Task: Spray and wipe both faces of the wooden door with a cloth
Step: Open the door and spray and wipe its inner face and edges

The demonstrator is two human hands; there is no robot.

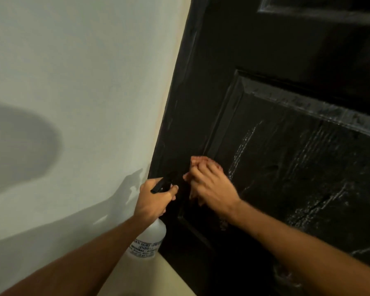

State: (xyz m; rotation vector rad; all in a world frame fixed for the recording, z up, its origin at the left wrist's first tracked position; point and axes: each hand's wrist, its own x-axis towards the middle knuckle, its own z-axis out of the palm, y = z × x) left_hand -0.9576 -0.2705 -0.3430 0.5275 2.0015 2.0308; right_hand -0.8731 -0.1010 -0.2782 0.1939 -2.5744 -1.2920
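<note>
Down by the door's [286, 159] left edge, the left hand [154, 201] is wrapped tight round the spray bottle's [150, 238] neck, black nozzle [161, 184] aimed at the wood. The right hand [212, 186] lies over a reddish cloth [198, 162] against the door. It's blurry, so can't tell if it's gripping or just pressing. The pale wall [73, 82] is right beside the bottle, with loads of open panel to the right. The door's near-black and panelled, with whitish wet streaks.

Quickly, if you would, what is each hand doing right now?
Left hand: grips the spray bottle at its trigger head.
Right hand: fingers spread, pressing the cloth against the door.
</note>
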